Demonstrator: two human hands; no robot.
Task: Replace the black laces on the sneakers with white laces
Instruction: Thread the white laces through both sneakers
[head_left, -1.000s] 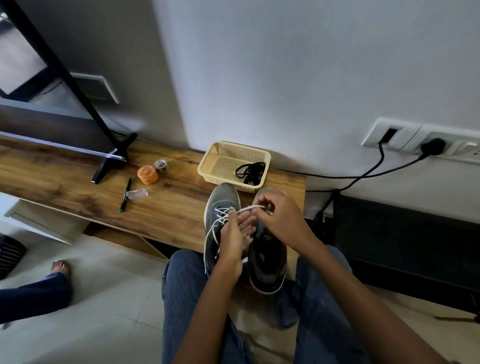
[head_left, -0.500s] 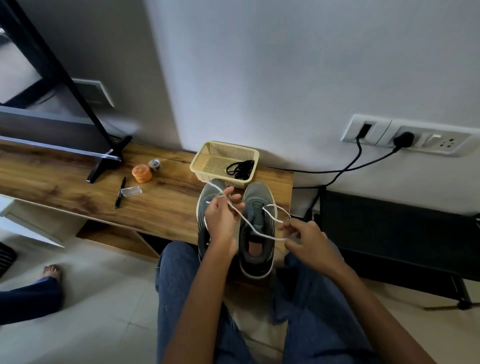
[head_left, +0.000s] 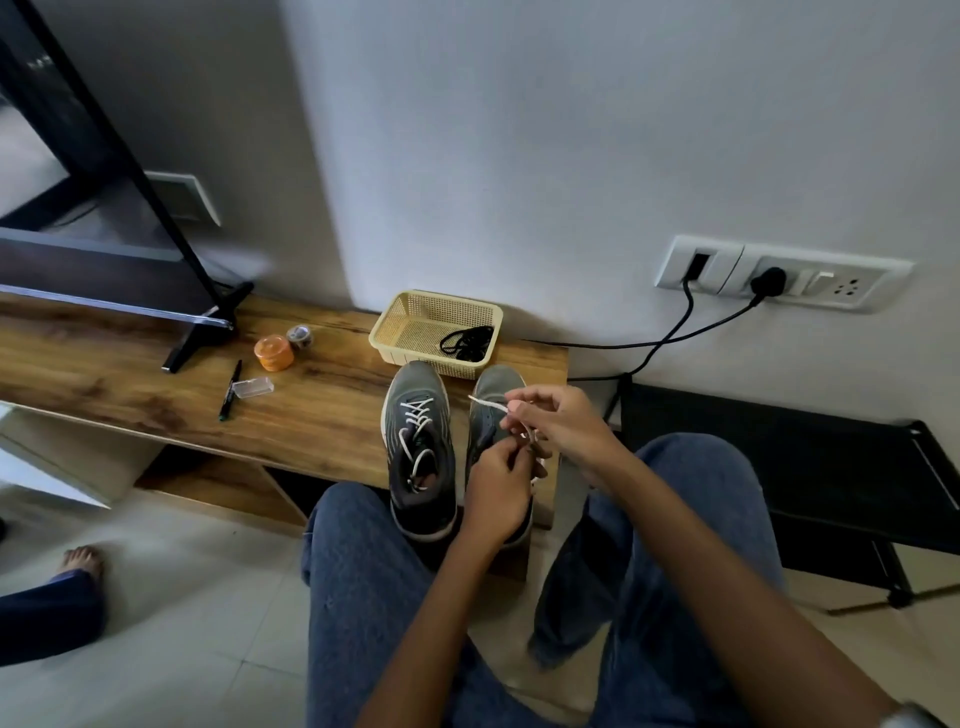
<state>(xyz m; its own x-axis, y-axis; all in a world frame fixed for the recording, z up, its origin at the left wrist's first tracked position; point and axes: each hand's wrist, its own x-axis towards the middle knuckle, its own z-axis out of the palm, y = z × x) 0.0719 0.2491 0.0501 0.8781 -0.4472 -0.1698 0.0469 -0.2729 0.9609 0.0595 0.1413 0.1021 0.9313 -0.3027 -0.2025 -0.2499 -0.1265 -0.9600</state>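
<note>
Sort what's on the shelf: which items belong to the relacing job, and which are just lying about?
Job: left sneaker, right sneaker, white lace, black laces in the yellow basket.
Lying about: orange container, black pen, clear plastic case, small round tin.

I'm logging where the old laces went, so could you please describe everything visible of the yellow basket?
The yellow basket is a shallow rectangular tray of perforated plastic, as it looks. It sits upright on the wooden bench against the wall, just behind the sneakers' toes. A tangled bundle of black laces lies in its right corner. Neither hand touches it.
</note>
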